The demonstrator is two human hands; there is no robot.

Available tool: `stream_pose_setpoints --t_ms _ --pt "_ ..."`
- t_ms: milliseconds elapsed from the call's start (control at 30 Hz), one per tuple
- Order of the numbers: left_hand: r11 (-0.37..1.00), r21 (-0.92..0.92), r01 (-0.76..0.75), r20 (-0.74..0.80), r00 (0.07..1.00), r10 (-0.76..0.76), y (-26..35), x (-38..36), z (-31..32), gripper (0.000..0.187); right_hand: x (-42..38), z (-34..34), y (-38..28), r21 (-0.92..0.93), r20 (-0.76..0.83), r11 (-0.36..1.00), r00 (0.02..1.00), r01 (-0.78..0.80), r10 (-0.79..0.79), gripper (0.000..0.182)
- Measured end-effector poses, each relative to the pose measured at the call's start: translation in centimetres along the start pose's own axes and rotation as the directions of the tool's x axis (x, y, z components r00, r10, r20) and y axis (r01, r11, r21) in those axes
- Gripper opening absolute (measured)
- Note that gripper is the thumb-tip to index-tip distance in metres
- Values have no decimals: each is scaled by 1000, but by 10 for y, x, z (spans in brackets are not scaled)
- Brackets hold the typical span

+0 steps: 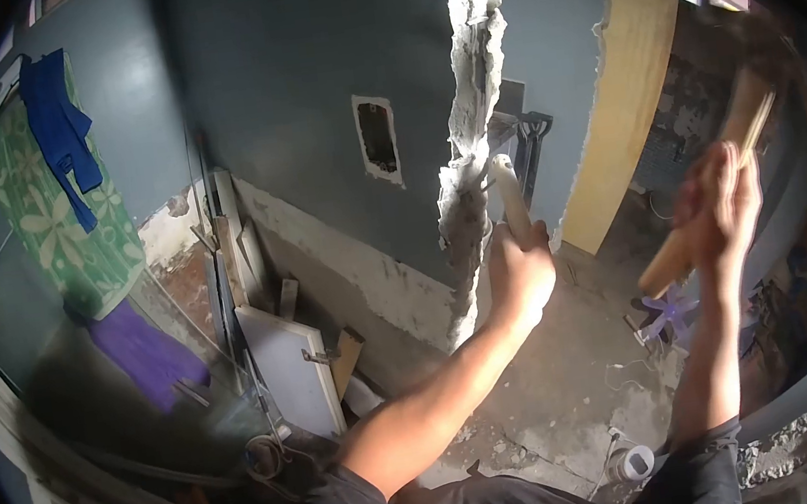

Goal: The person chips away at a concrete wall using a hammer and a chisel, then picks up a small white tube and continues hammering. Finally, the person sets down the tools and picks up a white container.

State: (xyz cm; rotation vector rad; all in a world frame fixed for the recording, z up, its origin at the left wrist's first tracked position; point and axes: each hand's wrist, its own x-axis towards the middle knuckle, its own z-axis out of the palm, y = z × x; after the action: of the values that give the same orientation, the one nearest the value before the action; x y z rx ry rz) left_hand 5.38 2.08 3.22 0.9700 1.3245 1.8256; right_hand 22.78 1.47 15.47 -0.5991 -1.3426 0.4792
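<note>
My left hand [524, 272] is wrapped round a chisel [511, 193], whose pale, thick, rod-like body points upward beside the rough groove [464, 199] cut into the grey wall. The groove runs from the top of the view down past my left forearm, with broken, whitish edges. On the right, my right hand [725, 202] grips the wooden handle of a hammer [665, 265], raised and tilted. Its head at the upper end is dark and smeared by motion. The hammer is apart from the chisel.
A rectangular recess [378, 139] opens in the grey wall [284, 95]. A white panel [289, 372] and wood pieces lean at the lower left. Green floral cloth [65, 203], a blue garment [60, 123] and purple cloth [149, 354] hang left. A purple fan [670, 313] stands right, by a white roll [633, 463].
</note>
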Motion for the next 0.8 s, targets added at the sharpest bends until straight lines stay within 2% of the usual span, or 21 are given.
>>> stream_pose_setpoints --t_ms 33,67,100,133,167,200,233,267,333,433,467,500,533,567,600,667,700,733,800 --pt "1000 1 0 2 1000 0 1 -1 0 29 -15 10 9 -98 53 995 998 -16 21 18" --pt "994 17 105 17 994 -105 4 -1 -1 33 -27 11 30 -261 245 965 966 -20 86 15" --pt "978 35 205 28 978 -206 7 -2 -1 38 -38 16 40 -455 416 872 909 182 27 14" --pt "980 39 197 27 980 -198 6 -1 -1 38 -41 18 43 -577 577 714 816 397 13 14" --pt "991 61 117 -16 993 -117 3 2 1 31 -18 -7 28 -453 395 892 900 15 185 17" --pt "994 92 55 -58 997 -50 -2 1 2 28 -14 -3 1 -320 282 933 923 -166 261 21" --pt "997 57 54 -22 998 -53 4 -1 2 28 -5 -9 -5 -203 246 975 958 -94 144 24" --pt "997 55 52 -22 998 -51 4 -1 3 28 5 -12 -11 -125 126 991 990 -53 68 24" --pt "999 -44 23 -2 1000 -23 1 -2 1 28 20 -22 -17 109 14 994 1000 22 -23 25" --pt "998 -43 36 -5 999 -36 0 -2 0 26 5 -8 -12 132 3 989 998 59 -60 26" --pt "998 -47 52 -5 999 -52 2 -1 1 25 -10 -2 -1 -38 76 997 995 62 -59 24" --pt "992 -44 118 -22 993 -119 7 -2 2 22 -26 5 17 -59 201 994 975 -88 99 24" --pt "959 -190 211 77 977 -200 16 -9 -4 21 -35 3 66 -349 426 888 895 299 -134 26" --pt "954 -206 220 106 974 -202 13 -7 -6 21 -42 8 55 -587 576 789 779 182 249 29" --pt "950 -212 228 138 970 -201 13 -6 -8 21 -43 6 58 -581 543 807 788 103 290 29" --pt "953 -220 208 120 975 -186 15 -4 -6 22 -34 -1 53 -599 466 793 854 114 230 30" --pt "953 -215 215 100 975 -197 12 -6 -6 22 -32 1 45 -587 388 808 890 38 240 32" --pt "952 -217 217 97 975 -200 17 -8 -6 22 -25 1 42 -453 374 891 900 -34 225 30" --pt "964 -60 257 5 966 -258 26 -10 -4 23 -17 4 16 -227 286 954 923 -197 259 27"
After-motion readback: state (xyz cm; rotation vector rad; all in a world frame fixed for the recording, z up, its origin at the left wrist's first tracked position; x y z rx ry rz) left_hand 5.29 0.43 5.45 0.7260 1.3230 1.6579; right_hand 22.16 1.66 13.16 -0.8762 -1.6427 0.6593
